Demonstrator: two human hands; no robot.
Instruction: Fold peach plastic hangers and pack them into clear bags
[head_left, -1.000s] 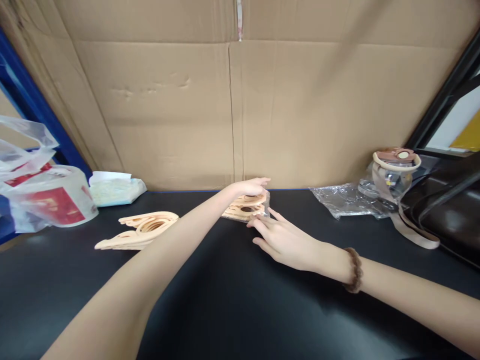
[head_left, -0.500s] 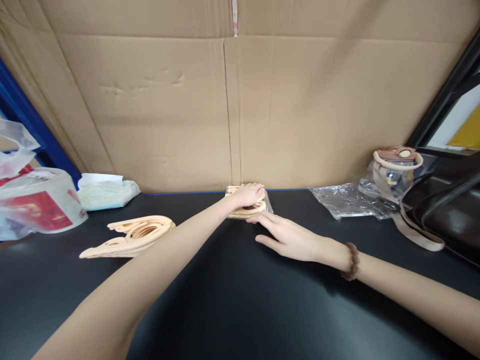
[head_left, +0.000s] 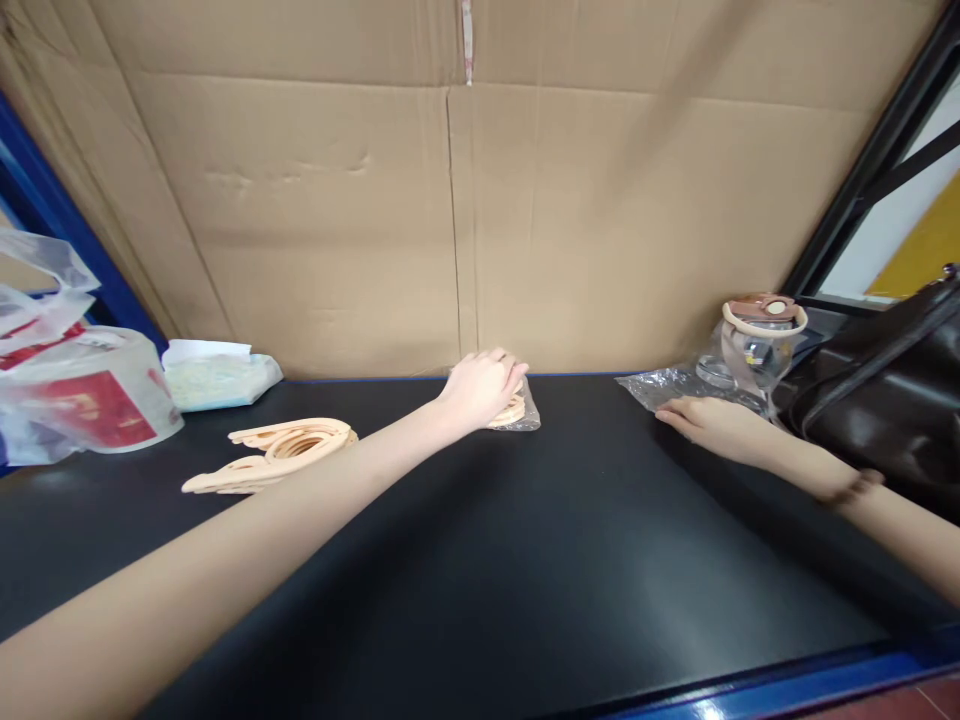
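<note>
My left hand is closed over a stack of beige looped pieces in a clear bag, near the cardboard wall; it hides most of the stack. On the right, my right hand has its fingers together and bent at the near edge of a flat clear plastic bag. The fingertips' grip is partly hidden. Left of centre lies another stack of beige looped pieces, unbagged, with two arms and a round opening; my left forearm passes close to it.
A cardboard wall rises behind the black tabletop. A tissue pack and a plastic carrier bag with a roll stand at left. A clear cup with a strap and a dark leather bag are at right.
My right hand has left the bagged stack and moved right to the flat plastic bags. My left hand stays at the stack, now more curled over it. The view has shifted slightly.
</note>
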